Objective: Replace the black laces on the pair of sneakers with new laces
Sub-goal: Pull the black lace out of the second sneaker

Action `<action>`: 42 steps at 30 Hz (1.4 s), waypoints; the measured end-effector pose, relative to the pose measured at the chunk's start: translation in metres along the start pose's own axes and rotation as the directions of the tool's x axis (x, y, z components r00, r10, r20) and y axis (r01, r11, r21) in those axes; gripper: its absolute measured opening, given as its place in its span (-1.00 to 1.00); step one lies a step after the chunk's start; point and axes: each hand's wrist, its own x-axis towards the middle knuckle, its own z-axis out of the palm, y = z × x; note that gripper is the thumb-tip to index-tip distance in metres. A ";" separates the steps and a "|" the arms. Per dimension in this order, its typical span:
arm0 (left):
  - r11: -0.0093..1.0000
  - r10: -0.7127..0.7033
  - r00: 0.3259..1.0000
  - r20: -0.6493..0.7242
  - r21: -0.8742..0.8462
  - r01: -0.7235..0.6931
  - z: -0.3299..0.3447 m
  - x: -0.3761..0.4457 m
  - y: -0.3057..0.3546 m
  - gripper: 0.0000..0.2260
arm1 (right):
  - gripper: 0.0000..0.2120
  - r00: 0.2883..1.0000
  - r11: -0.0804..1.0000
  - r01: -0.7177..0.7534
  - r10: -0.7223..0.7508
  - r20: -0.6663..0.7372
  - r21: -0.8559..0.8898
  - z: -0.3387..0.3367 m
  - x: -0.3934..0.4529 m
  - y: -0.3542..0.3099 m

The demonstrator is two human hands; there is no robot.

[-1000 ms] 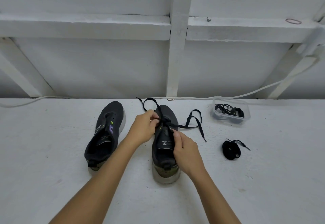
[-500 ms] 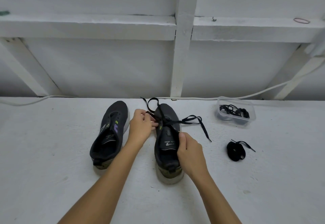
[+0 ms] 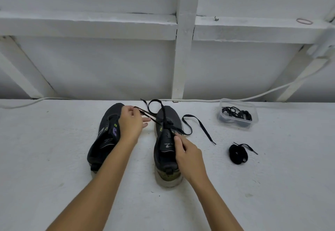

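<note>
Black flat lace is pinched between thumb and forefinger of the left hand, which holds one strand lifted and drawn off to the left, the other fingers loosely spread; that grip is tight only at the fingertips. The right hand pinches the other side of the same lace beside the tongue of the right sneaker, its fingers curled under, so just where the pinch sits is hard to make out. Beyond the toe the lace makes a loop, and its free end trails out to the right across the white table. The left sneaker stands just beside it, unlaced as far as can be seen, its front half partly hidden by the left hand and wrist. Well apart on the right lies a coiled black lace, and behind it a clear plastic box holds more dark laces, tangled and too blurred to count. A white cable runs along the back edge, cut off at both sides.
</note>
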 end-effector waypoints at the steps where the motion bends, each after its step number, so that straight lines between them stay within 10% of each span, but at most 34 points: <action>1: 0.996 -0.034 0.998 0.044 0.088 0.030 -0.003 0.001 0.000 -0.88 | -0.72 1.000 1.000 -0.006 0.006 -0.002 0.012 0.000 0.000 -0.001; 6: 0.941 -0.235 0.868 0.438 0.326 0.090 -0.001 -0.021 -0.024 -0.78 | -0.73 1.000 1.000 -0.007 0.007 -0.005 -0.007 0.003 0.004 0.000; 11: 0.919 0.092 0.951 0.295 0.342 -0.195 0.007 -0.022 -0.019 -0.92 | -0.68 1.000 0.999 0.008 -0.009 -0.018 -0.050 0.005 0.004 0.002; 20: 0.937 -0.125 0.897 0.424 0.348 -0.033 0.000 -0.012 -0.008 -0.82 | -0.70 1.000 0.998 0.000 -0.001 -0.011 -0.055 0.005 0.006 0.004; 24: 0.945 0.026 0.967 0.255 0.309 -0.107 0.014 -0.013 -0.011 -0.97 | -0.74 1.000 0.998 0.011 -0.012 -0.012 -0.059 0.005 0.006 0.004; 28: 0.986 -0.138 0.953 -0.270 -0.127 0.107 -0.006 0.018 0.003 -0.88 | -0.75 1.000 0.999 0.008 -0.009 -0.026 -0.045 0.006 0.005 0.004; 31: 0.968 -0.232 0.973 -0.002 0.100 0.231 -0.010 0.015 0.003 -0.75 | -0.74 1.000 0.999 0.010 -0.010 -0.026 -0.035 0.006 0.005 0.004; 35: 0.893 -0.231 0.899 0.371 0.449 0.044 0.005 -0.017 -0.014 -0.76 | -0.74 1.000 0.998 0.001 -0.003 -0.026 -0.057 0.006 0.006 0.004; 42: 0.988 0.010 0.997 -0.082 0.156 0.003 0.018 0.000 -0.007 -0.91 | -0.75 0.999 0.998 0.022 -0.024 -0.027 -0.054 0.006 0.003 0.002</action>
